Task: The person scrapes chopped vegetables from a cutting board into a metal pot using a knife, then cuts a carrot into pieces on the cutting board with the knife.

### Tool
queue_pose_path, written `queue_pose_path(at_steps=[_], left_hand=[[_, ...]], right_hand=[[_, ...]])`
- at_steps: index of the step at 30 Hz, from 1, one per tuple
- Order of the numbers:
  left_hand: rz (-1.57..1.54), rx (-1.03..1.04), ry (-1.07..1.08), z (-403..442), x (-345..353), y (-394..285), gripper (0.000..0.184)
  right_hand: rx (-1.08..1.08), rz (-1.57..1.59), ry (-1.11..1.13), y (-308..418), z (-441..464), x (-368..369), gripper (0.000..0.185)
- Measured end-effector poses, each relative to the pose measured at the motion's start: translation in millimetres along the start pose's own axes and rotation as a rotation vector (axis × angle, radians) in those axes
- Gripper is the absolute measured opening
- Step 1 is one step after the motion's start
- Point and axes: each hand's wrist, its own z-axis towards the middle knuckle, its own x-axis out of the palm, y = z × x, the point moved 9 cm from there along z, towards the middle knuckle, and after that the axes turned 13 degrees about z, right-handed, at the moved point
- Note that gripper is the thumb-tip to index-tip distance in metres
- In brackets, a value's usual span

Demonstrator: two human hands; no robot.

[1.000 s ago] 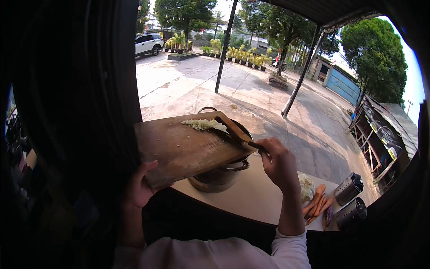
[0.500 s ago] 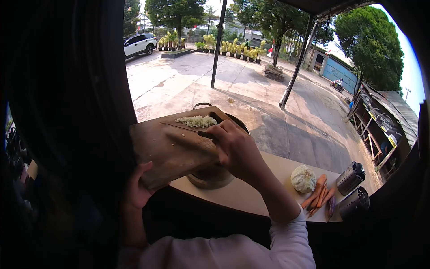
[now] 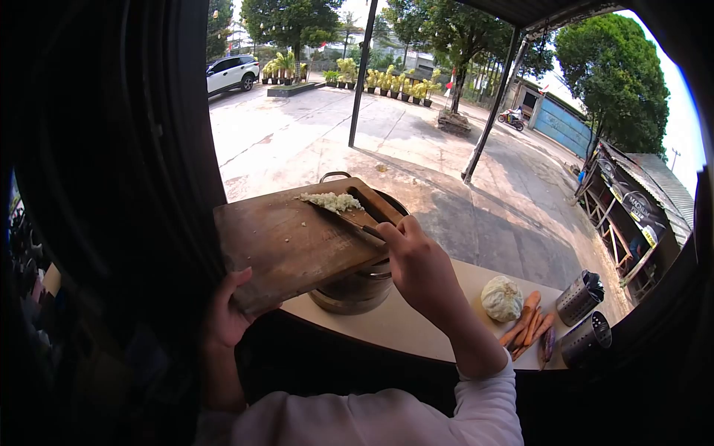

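Knife draws back along the chopped pile

In the last half second the right hand (image 3: 413,256) has pulled back toward the right edge of the cutting board (image 3: 286,245), bringing the knife (image 3: 372,232) alongside the near edge of the chopped pale pieces (image 3: 332,201). The pile seems to be gathered by the blade but remains on the board, so the scraping looks unfinished.

The right grip is closed around the knife handle; the left hand (image 3: 229,316) clasps the board's near-left corner, thumb on top. The board slants over the pot (image 3: 348,296) on the bench (image 3: 416,320); whether it touches the rim is hidden.

The pieces look fine, whitish and moist, heaped near the board's far edge, with a few crumbs scattered across the worn brown wood.
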Motion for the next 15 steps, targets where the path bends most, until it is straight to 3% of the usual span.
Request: queue_pose_path(at_steps=[7,11,15], left_hand=[[-0.037,0.003,-0.012,0,2,0,0.049],[-0.005,0.013,0.023,0,2,-2,0.055],[-0.018,0.01,0.028,0,2,-1,0.055]], right_hand=[[0.085,-0.028,-0.046,-19,-7,-26,0.02],[0.143,-0.061,-0.044,-26,-13,-48,0.02],[0.08,-0.005,-0.121,-31,-7,-75,0.019]])
